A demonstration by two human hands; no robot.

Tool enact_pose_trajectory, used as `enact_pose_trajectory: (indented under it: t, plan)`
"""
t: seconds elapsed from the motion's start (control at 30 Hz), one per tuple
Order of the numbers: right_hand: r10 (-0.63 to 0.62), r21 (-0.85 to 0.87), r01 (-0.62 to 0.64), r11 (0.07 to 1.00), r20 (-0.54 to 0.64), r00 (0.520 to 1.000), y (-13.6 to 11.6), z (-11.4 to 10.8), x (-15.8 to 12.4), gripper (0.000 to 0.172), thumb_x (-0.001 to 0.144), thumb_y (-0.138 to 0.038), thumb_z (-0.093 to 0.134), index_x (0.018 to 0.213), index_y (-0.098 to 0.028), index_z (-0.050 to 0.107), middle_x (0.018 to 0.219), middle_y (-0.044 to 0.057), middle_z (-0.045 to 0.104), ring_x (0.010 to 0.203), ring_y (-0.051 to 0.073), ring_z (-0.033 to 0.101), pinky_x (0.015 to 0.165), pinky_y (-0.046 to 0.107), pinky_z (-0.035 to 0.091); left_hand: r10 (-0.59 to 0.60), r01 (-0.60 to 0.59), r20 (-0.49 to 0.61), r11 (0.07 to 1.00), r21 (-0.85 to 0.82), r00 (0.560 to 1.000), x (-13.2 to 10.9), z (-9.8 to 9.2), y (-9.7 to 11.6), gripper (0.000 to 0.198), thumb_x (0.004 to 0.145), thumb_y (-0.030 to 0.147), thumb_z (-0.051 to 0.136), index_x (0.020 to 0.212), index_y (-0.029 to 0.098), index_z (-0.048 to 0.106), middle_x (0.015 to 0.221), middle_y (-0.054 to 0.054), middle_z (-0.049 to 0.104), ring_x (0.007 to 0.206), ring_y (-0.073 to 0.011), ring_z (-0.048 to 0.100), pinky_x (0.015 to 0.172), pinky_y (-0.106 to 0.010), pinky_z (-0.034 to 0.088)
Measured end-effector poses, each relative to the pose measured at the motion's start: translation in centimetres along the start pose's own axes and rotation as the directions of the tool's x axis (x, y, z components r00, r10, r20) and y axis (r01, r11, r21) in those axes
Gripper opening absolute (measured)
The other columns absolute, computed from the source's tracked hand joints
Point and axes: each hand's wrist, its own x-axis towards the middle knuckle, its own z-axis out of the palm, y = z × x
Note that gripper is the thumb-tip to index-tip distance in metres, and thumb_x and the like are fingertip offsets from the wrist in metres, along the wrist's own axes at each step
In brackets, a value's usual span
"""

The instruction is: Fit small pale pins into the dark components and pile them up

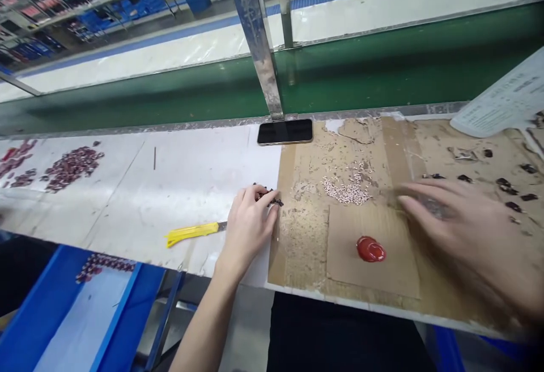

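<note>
My left hand (249,227) pinches a small clump of dark parts (270,197) at the edge of a worn cardboard mat (306,247). My right hand (463,219) is blurred by motion above the mat, with its fingers spread and nothing visible in them. Scattered dark pieces (512,190) lie just beyond those fingers. A blob of red paste (371,249) sits on a cardboard patch in front of my right hand. A heap of tiny pale pellets (344,190) lies between my hands. A yellow utility knife (191,233) rests left of my left hand.
A black smartphone (284,132) lies face up at the far edge of the white workbench (182,162). Dark red parts (72,168) lie heaped at the left. A printed sheet (501,100) overlaps the mat. Behind stand a metal post (255,37) and a green conveyor belt (382,71). Below lies a blue tray (106,298).
</note>
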Motion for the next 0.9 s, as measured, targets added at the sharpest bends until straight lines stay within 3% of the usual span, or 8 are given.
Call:
enact_pose_trajectory:
  t: [0.1, 0.23, 0.33, 0.47, 0.6, 0.73, 0.83, 0.9]
  plan:
    - [-0.113, -0.037, 0.123, 0.992, 0.204, 0.972, -2.1, 3.0, 1.9, 0.025, 0.101, -0.037, 0.065, 0.116, -0.023, 0.079, 0.119, 0.01, 0.078, 0.106, 0.031, 0.072, 0.089, 0.049, 0.058, 0.046, -0.047, 0.031, 0.998, 0.044, 0.998, 0.1, 0.1, 1.0, 0.026, 0.104, 0.026, 0.06, 0.121, 0.017, 0.077, 0.109, -0.013, 0.071, 0.103, -0.031, 0.063, 0.093, -0.047, 0.054]
    - [-0.157, -0.069, 0.185, 0.98, 0.301, 0.941, -3.5, 5.0, 3.3, 0.023, 0.103, -0.023, 0.058, 0.106, -0.02, 0.081, 0.115, 0.011, 0.078, 0.097, 0.028, 0.074, 0.08, 0.043, 0.059, 0.059, -0.064, 0.061, 0.996, 0.068, 0.996, -0.1, 0.6, 2.1, 0.023, 0.106, 0.021, 0.056, 0.103, 0.016, 0.078, 0.102, -0.012, 0.074, 0.097, -0.0298, 0.063, 0.088, -0.044, 0.053]
    - [-0.152, -0.076, 0.182, 0.98, 0.298, 0.942, -3.7, 5.1, 3.6, 0.023, 0.1, -0.015, 0.06, 0.094, -0.019, 0.082, 0.103, 0.01, 0.08, 0.088, 0.026, 0.075, 0.074, 0.04, 0.058, 0.04, -0.044, 0.07, 0.998, 0.053, 0.997, -0.6, 0.8, 2.8, 0.021, 0.105, 0.016, 0.055, 0.099, 0.018, 0.075, 0.101, -0.01, 0.074, 0.096, -0.0286, 0.064, 0.082, -0.04, 0.053]
    - [-0.116, -0.044, 0.131, 0.99, 0.25, 0.961, -3.8, 4.9, 3.7, 0.02, 0.095, -0.015, 0.065, 0.091, -0.02, 0.083, 0.095, 0.007, 0.083, 0.086, 0.027, 0.076, 0.075, 0.042, 0.058, -0.004, 0.004, 0.058, 1.0, -0.002, 0.998, -1.3, 1.2, 3.5, 0.019, 0.103, 0.01, 0.053, 0.11, 0.017, 0.07, 0.1, -0.009, 0.071, 0.095, -0.0284, 0.064, 0.079, -0.04, 0.054]
    - [-0.02, 0.034, 0.015, 0.999, 0.163, 0.986, -3.7, 4.4, 3.7, 0.018, 0.093, -0.018, 0.067, 0.095, -0.022, 0.085, 0.096, 0.007, 0.084, 0.086, 0.028, 0.078, 0.078, 0.045, 0.061, -0.011, 0.013, 0.026, 0.996, -0.093, 1.0, -1.8, 1.9, 3.7, 0.029, 0.103, 0.003, 0.044, 0.115, 0.015, 0.068, 0.104, -0.012, 0.067, 0.098, -0.0289, 0.065, 0.082, -0.043, 0.057]
    - [0.125, 0.159, -0.141, 0.977, 0.108, 0.986, -3.5, 3.3, 3.2, 0.014, 0.092, -0.024, 0.072, 0.096, -0.024, 0.085, 0.097, 0.004, 0.085, 0.089, 0.025, 0.081, 0.084, 0.042, 0.066, -0.014, 0.002, -0.045, 0.966, -0.259, 0.999, -2.4, 1.3, 4.5, 0.023, 0.105, 0.007, 0.048, 0.113, 0.017, 0.067, 0.11, -0.011, 0.065, 0.094, -0.0213, 0.068, 0.08, -0.036, 0.061]
    - [0.279, 0.392, -0.317, 0.864, 0.153, 0.948, -4.0, 2.2, 2.4, 0.01, 0.09, -0.035, 0.079, 0.096, -0.029, 0.084, 0.092, 0.002, 0.085, 0.082, 0.02, 0.082, 0.075, 0.031, 0.068, -0.013, -0.043, -0.115, 0.882, -0.47, 0.993, -2.6, 0.1, 6.8, 0.015, 0.106, 0.012, 0.055, 0.112, 0.02, 0.065, 0.114, -0.007, 0.069, 0.098, -0.0158, 0.072, 0.083, -0.028, 0.063]
    - [0.41, 0.631, -0.478, 0.61, 0.265, 0.873, -5.0, 1.5, 1.7, 0.014, 0.083, -0.039, 0.087, 0.095, -0.032, 0.085, 0.09, 0.0, 0.085, 0.078, 0.015, 0.081, 0.071, 0.022, 0.066, -0.011, -0.106, -0.174, 0.751, -0.652, 0.985, -2.5, -0.6, 8.8, 0.014, 0.104, 0.01, 0.06, 0.11, 0.02, 0.067, 0.103, -0.003, 0.074, 0.093, -0.0128, 0.073, 0.083, -0.024, 0.063]
